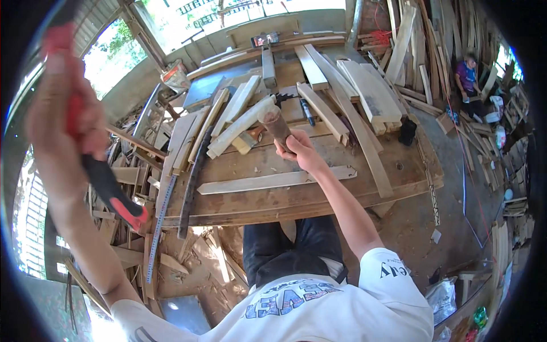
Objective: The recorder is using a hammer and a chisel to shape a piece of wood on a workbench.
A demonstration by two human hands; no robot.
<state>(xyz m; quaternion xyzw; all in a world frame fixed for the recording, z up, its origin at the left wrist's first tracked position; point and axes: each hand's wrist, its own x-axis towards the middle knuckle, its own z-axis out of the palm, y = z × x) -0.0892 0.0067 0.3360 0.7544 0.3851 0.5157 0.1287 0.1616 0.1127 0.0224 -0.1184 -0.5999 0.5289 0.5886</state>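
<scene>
At the upper left my left hand (pixel 71 114) is raised and wrapped round a tool with a red-and-black handle (pixel 111 188). The tool's head is lost in the dark rim of the picture, so its kind cannot be told. Over the middle of the workbench my right hand (pixel 300 153) grips a short, round brown wooden piece (pixel 277 128), its pale end tilted up and away from me. Below that hand a narrow plank with a pointed end (pixel 268 182) lies flat across the bench. A paintbrush (pixel 247 142) rests just left of the wooden piece.
Several boards (pixel 373 94) lie across the workbench (pixel 399 185), along with a dark marker-shaped tube (pixel 307 112). A long black strip (pixel 195 174) and a blue ruler-like strip (pixel 162 225) overhang its left front edge. Wood scraps cover the floor; a person (pixel 468 82) sits at far right.
</scene>
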